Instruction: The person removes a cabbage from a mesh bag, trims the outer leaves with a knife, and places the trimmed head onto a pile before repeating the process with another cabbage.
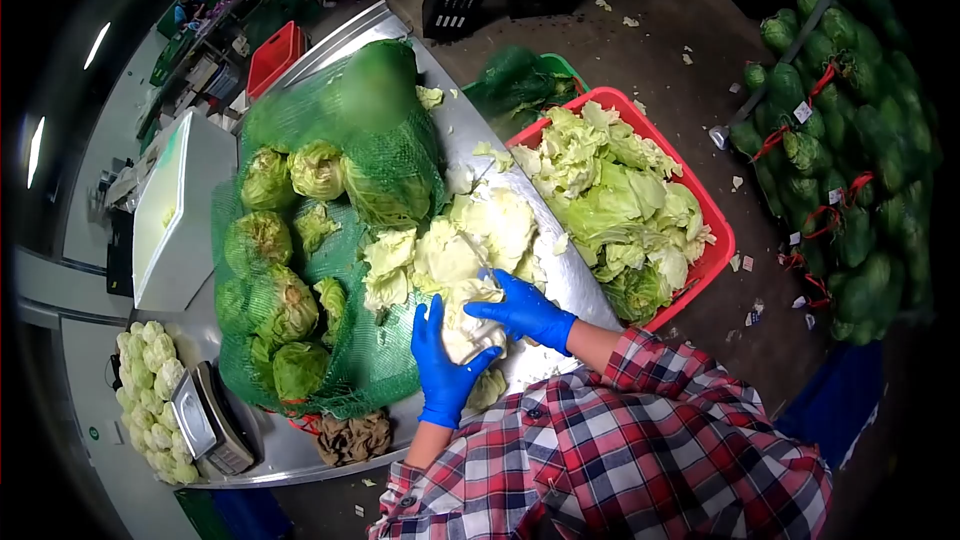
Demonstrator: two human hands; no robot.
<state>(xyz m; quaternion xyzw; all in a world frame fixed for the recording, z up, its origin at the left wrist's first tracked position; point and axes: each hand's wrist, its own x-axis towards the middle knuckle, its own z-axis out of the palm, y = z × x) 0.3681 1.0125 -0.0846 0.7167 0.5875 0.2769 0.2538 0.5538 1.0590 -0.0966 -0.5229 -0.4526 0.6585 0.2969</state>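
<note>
A pale, stripped cabbage [468, 328] sits at the near edge of the metal table. My left hand [445, 368], in a blue glove, cups its left and near side. Gloved the same way, my right hand [530, 310] grips it from the right, fingers across the top. Loose cabbage leaves [495, 225] lie just beyond both hands. To the left, a green mesh bag [375, 365] spreads over the table with several unpeeled cabbages [290, 305] in and on it. The underside of the held cabbage is hidden.
A red crate [722, 230] heaped with leaves stands at the table's right side. Kitchen scales [225, 430] and a pile of peeled cabbages [150, 395] are at the left. Bagged cabbages [840, 160] are stacked far right. Behind the table is another red crate [275, 55].
</note>
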